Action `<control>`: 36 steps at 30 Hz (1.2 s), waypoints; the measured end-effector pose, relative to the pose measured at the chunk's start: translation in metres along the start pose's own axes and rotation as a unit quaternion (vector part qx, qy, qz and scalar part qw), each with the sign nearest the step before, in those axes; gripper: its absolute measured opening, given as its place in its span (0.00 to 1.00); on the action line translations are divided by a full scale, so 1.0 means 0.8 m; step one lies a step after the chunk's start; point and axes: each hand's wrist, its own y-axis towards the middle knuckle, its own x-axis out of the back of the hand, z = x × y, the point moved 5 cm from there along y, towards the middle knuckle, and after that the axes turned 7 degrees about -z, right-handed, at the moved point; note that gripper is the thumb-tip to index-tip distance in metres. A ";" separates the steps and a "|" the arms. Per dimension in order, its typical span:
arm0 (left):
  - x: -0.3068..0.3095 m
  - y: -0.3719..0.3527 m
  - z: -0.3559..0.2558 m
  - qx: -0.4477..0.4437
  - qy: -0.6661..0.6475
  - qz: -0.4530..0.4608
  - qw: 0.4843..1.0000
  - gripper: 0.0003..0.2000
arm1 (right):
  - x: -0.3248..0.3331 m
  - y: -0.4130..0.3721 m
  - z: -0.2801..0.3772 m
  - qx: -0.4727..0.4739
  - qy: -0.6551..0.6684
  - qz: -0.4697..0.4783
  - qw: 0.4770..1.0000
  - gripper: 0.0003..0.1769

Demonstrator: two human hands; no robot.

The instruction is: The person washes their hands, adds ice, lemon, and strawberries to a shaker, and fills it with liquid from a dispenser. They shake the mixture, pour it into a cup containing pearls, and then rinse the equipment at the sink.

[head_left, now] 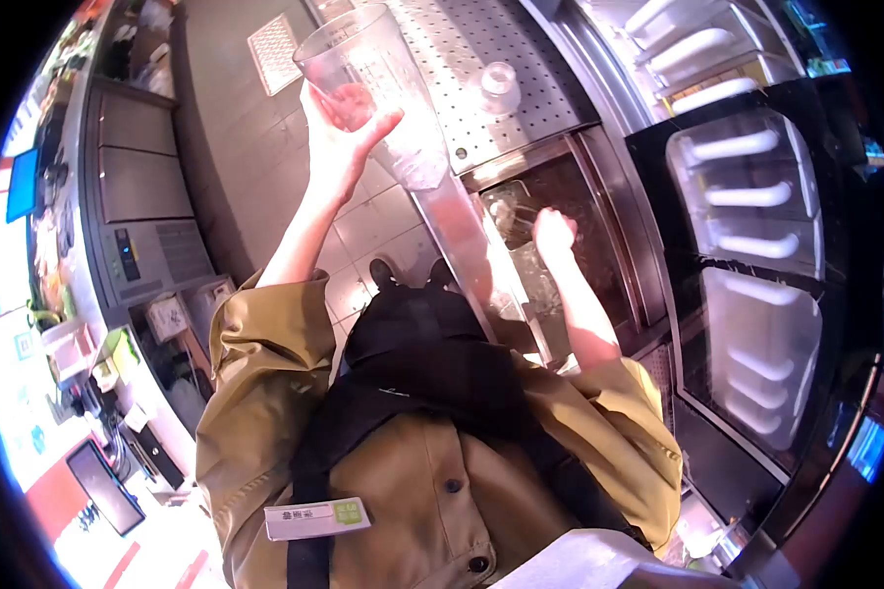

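My left hand point(342, 133) is wrapped around a large clear measuring jug point(393, 88) with markings on its wall. The jug is tilted, its wide mouth toward the top of the view, and some clear, ice-like pieces show near its bottom. Lower on the right, my right hand point(555, 234) reaches into a sunken metal ice bin point(614, 250). Its fingers are closed around the handle of what looks like a clear scoop point(508, 211), whose head rests among the ice. Glare hides part of the scoop's outline.
A small clear cup point(499, 88) stands on the perforated metal drain board point(540, 74) beyond the bin. Clear lidded containers with white handles point(742, 196) line the right. A counter with cabinets point(142, 172) runs along the left, and a floor grate point(273, 54) lies ahead.
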 end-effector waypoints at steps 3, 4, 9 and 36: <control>0.027 -0.007 0.000 -0.004 -0.019 -0.033 0.999 0.49 | -0.023 0.018 0.029 0.006 0.029 0.052 0.998 0.13; 0.036 -0.013 -0.003 -0.008 -0.022 -0.047 0.999 0.49 | -0.013 0.013 0.026 0.006 0.053 0.035 0.998 0.13; 0.092 -0.037 -0.008 -0.016 -0.002 -0.122 0.992 0.50 | 0.058 -0.083 -0.096 -0.143 0.025 -0.266 0.953 0.18; -0.051 -0.820 -0.090 0.127 -0.294 0.589 0.742 0.60 | 0.104 -0.914 -0.031 -0.219 0.702 -0.216 0.643 0.60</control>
